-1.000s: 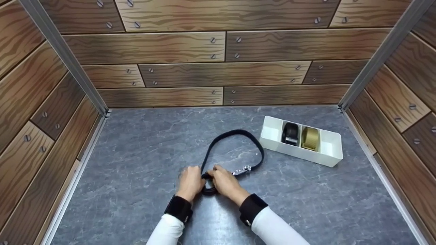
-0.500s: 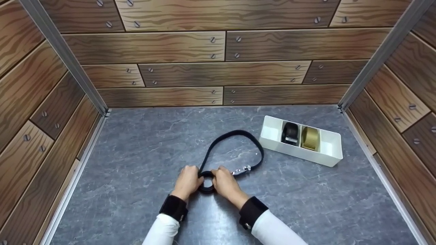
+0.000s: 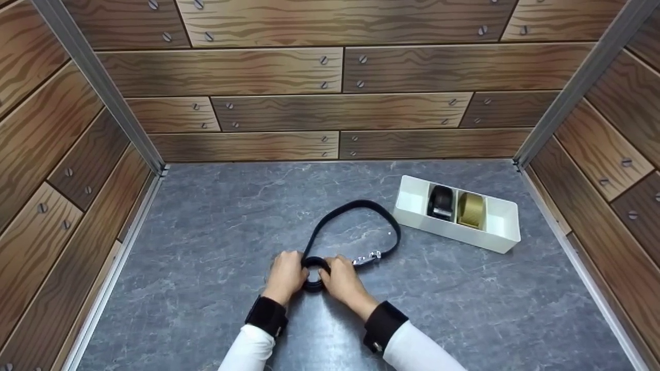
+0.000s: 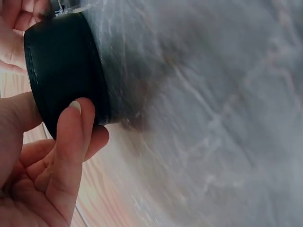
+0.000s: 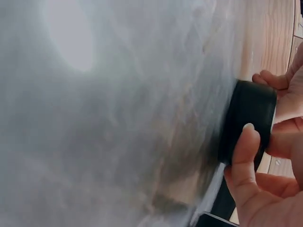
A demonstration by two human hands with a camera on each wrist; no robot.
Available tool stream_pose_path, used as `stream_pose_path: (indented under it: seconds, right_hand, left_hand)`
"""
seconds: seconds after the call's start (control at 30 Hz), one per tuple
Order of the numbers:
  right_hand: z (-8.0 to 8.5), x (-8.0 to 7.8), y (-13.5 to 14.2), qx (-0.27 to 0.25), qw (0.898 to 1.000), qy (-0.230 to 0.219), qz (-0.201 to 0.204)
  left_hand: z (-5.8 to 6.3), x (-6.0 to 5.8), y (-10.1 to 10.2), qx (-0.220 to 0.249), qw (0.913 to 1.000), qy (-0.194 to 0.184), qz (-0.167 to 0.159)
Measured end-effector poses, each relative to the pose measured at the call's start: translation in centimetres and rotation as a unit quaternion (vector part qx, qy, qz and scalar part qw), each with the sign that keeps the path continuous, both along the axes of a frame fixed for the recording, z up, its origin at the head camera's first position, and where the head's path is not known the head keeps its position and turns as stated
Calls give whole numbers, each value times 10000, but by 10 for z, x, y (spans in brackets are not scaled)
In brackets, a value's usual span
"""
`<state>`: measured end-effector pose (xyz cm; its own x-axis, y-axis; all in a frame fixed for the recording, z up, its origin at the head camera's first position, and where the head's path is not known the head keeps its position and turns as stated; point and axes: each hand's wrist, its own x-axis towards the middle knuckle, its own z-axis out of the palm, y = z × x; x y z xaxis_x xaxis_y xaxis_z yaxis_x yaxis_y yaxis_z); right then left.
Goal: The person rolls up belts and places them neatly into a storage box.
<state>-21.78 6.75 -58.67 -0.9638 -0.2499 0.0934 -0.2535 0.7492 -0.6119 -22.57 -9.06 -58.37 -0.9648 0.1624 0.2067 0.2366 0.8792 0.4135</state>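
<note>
A black belt (image 3: 361,203) lies on the grey marbled surface, its long end bowed out in a wide loop beyond the hands. One end is wound into a ring-shaped coil (image 3: 313,288), and the silver buckle (image 3: 368,257) rests to the right of it. My left hand (image 3: 285,276) pinches the coil's left side between thumb and fingers; in the left wrist view the fingers press the smooth outer face of the coil (image 4: 64,61). On the opposite side my right hand (image 3: 344,279) pinches the coil, thumb inside and fingers outside, as the right wrist view shows (image 5: 251,104).
At the right stands a white divided box (image 3: 454,234). Its middle compartments hold a rolled black belt (image 3: 441,201) and a rolled gold-coloured belt (image 3: 470,210). Wood-patterned walls (image 3: 278,113) with grey metal corner posts enclose the surface.
Both hands keep hold of the coil, which has shifted slightly left and shows more of its round opening. The far bend of the belt has drawn slightly nearer.
</note>
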Motion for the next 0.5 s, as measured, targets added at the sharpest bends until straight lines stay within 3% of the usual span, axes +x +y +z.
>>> stream_pose_path:
  seconds: [0.13,0.37,0.5]
  right_hand:
    - [2,0,-1,-100,9997,-199,-47]
    - [3,-4,0,96,9993,-23,348]
    - [2,-2,0,110,9997,-52,227]
  left_hand:
    - [1,0,-1,-43,9998,-165,38]
    - [4,-3,0,-288,9993,-234,-66]
    - [2,-2,4,-211,9995,-200,95]
